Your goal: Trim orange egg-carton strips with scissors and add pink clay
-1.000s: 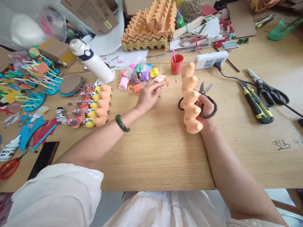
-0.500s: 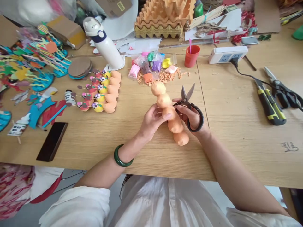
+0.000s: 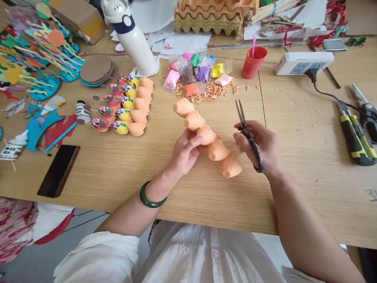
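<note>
Head view: a smooth wooden table (image 3: 206, 204) spreads out below. Over it, in the middle, is a bumpy orange egg-carton strip (image 3: 207, 135), five round cups in a row. The left hand (image 3: 185, 154) is curled, pinching the strip's middle cup. The right hand (image 3: 265, 145) is half closed around scissors (image 3: 252, 143) with black handles and pointy metal blades. Thin orange scraps (image 3: 216, 92) lie farther back.

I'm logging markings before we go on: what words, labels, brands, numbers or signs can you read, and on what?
No text is readable.
Handwriting on the table: cut off, illegible.
White bottle at left edge: label too blurred.
White bottle farther right: too small.
Scissors, egg-carton strip: no lettering visible.
</note>
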Action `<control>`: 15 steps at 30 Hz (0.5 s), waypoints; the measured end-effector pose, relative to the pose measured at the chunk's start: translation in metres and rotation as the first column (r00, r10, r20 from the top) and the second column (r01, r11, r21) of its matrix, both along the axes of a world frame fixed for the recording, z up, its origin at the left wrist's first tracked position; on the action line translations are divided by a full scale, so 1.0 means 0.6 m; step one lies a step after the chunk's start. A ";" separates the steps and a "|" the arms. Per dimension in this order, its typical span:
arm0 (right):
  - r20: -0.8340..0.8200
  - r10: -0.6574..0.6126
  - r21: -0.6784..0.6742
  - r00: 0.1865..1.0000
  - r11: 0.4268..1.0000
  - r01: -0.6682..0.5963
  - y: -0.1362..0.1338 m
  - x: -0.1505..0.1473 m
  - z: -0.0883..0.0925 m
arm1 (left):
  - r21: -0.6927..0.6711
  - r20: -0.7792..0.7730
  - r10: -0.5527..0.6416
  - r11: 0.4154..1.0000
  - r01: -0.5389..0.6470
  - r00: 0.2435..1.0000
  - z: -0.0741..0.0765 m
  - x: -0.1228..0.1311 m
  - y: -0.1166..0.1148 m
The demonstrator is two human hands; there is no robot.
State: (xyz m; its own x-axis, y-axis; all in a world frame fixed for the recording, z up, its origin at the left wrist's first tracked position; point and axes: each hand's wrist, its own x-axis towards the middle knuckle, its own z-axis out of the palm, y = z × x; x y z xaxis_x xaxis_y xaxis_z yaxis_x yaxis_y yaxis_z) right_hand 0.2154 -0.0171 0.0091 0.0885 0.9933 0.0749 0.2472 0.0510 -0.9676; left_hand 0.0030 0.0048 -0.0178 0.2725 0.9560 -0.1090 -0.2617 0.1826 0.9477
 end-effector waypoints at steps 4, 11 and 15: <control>0.020 0.050 -0.027 0.999 0.998 -0.049 -0.003 -0.004 0.005 | -0.051 0.022 -0.017 0.999 0.018 1.000 0.003 -0.006 0.001; 0.097 0.131 -0.073 0.987 0.990 -0.125 -0.014 -0.008 0.015 | -0.140 0.071 0.045 0.990 -0.035 0.996 0.013 -0.010 -0.001; 0.319 0.274 -0.146 0.907 0.960 -0.238 -0.021 -0.013 0.015 | -0.201 0.222 0.125 0.976 -0.080 0.967 0.025 -0.005 -0.006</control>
State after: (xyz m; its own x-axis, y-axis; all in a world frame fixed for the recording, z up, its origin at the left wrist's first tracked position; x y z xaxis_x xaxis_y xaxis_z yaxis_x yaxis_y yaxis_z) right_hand 0.2075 -0.0296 0.0184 -0.1825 0.9821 -0.0462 0.5474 0.0625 -0.8345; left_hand -0.0003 0.0013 -0.0026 0.2133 0.9481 -0.2360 -0.4968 0.3132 0.8093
